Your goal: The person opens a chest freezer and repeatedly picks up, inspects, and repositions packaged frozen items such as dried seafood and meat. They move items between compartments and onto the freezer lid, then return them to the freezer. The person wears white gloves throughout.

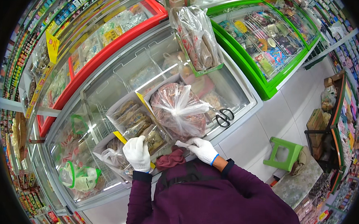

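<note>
My left hand (137, 154), in a white knit glove, rests at the near edge of a box of bagged dried goods (133, 118); whether its fingers grip anything cannot be told. In my right hand (202, 149), also gloved, a small white strip (182, 144) is pinched between the fingertips. Just beyond it, a large knotted clear plastic bag (179, 109) of reddish-brown goods fills another box. Black-handled scissors (225, 117) lie on the freezer's glass top, right of that bag. A dark red cloth (171, 159) is bunched between my hands, against the freezer edge.
The boxes stand on a chest freezer's glass lid (107, 90). A third box (111, 154) is at the left, and a green-edged box of bagged goods (198, 43) at the far side. A green-framed freezer (267, 89) adjoins at right. A green plastic stool (284, 154) stands on the floor.
</note>
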`<state>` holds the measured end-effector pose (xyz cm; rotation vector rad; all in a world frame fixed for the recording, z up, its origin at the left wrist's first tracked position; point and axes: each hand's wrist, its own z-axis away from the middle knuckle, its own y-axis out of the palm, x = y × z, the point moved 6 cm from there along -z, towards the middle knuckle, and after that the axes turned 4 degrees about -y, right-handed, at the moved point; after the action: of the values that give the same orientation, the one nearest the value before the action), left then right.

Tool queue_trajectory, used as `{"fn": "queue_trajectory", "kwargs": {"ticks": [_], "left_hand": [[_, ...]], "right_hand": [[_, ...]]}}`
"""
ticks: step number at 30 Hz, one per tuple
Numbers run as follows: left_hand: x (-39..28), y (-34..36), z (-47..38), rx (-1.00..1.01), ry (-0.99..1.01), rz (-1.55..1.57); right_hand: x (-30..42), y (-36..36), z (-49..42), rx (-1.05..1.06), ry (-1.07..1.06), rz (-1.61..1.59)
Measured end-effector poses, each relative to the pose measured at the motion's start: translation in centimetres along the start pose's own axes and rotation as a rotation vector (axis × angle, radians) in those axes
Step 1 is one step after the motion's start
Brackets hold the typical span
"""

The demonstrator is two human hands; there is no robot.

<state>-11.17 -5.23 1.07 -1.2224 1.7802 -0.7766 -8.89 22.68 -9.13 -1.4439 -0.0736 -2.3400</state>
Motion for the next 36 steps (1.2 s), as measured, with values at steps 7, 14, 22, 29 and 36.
{"fn": "queue_trajectory", "kwargs": {"ticks": [7,14,22,29,36], "left_hand": [[1.3,0.0,2.7,0.113,-0.085,-0.046],[2.4,-0.2,2.9,0.264,-0.131,-0.185],[-0.1,-1.3,5.0,-0.027,0.037,-0.058],[1.1,-3.5,6.8,0.116,-0.022,0.163],[0.8,-4.6,8.4,0.427,-0.477,0.819]], "right_hand": [[-0.2,0.2,-0.9,0.044,-0.033,-0.031],[0.3,0.3,-0.3,0.027,0.046,-0.178],[-2.2,0.8,0.6,0.050,0.064,-0.050],[1.4,4.1,2.0,0.095,0.080,-0.114],[6.5,9.6,2.4,0.265,-0.115,-0.111]]}}
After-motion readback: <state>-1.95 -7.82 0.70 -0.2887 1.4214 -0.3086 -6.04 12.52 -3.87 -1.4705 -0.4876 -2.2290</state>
